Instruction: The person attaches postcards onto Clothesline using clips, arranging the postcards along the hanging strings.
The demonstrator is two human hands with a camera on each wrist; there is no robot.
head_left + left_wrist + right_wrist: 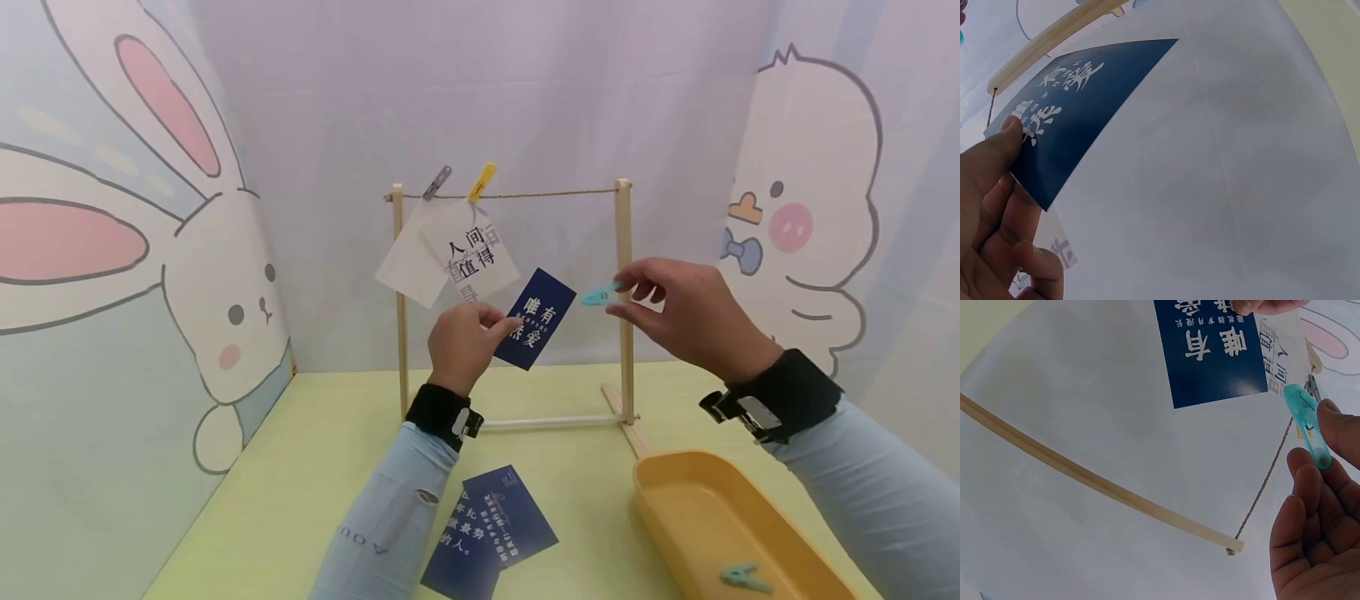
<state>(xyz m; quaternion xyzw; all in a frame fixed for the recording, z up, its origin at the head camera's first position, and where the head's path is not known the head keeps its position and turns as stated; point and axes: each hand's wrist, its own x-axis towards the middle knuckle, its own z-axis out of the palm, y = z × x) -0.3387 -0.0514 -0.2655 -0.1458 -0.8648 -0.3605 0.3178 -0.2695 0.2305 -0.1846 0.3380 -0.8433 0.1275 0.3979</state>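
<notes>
My left hand pinches a dark blue card with white Chinese characters by its lower left edge, thumb in front. The card is tilted and held up in front of the wooden frame. To its right, my right hand pinches a turquoise clothespin between thumb and fingers, the peg's nose toward the card with a small gap. In the right wrist view the clothespin hangs near the twine. Two white cards hang on the line from a grey clothespin and a yellow clothespin.
The wooden frame's right post stands behind my right hand, with the twine line across its top. More blue cards overlap on the table. A yellow tray at the lower right holds a green clothespin.
</notes>
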